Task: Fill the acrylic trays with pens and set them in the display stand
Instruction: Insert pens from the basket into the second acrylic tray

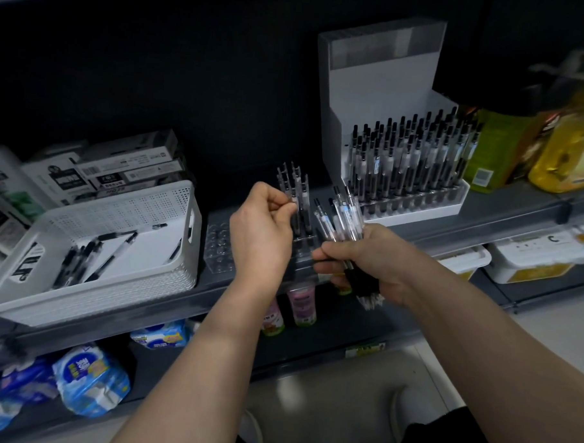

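Note:
A clear acrylic tray (218,248) with round holes lies on the grey shelf, partly behind my hands. Several pens (297,191) stand upright in its far end. My left hand (261,233) pinches one of these upright pens between thumb and fingers. My right hand (365,263) grips a fanned bundle of pens (342,215) just right of the tray. The white display stand (387,81) rises at the back right, its front tray (415,211) packed with several rows of black-capped pens.
A white perforated basket (150,222) with loose pens sits at left, stacked pen boxes (129,167) behind it. Green and yellow bottles (554,149) stand right of the stand. Tissue packs (89,380) and small bottles fill the shelf below.

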